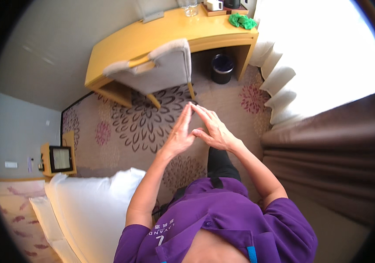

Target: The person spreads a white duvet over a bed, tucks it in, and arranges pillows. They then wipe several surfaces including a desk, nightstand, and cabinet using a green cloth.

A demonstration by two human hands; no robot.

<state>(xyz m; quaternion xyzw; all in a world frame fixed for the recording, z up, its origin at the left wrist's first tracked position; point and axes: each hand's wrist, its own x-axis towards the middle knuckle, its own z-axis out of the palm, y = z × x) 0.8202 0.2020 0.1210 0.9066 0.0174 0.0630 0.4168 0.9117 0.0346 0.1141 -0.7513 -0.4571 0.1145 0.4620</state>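
Note:
My left hand and my right hand meet in front of my body above the carpet. Their fingertips touch at the top, and a gap lies between the palms. Both hands are flat, with the fingers stretched out and nothing held. The right thumb reaches across to the left hand. Beyond them stands a grey upholstered chair with a wooden handle opening in its back. It is pushed up to a yellow wooden desk.
A green cloth, clear bottles and a tray with a white cup are on the desk. Under it is a black waste bin. A white bed lies at left, brown curtains at right. A bedside cabinet stands far left.

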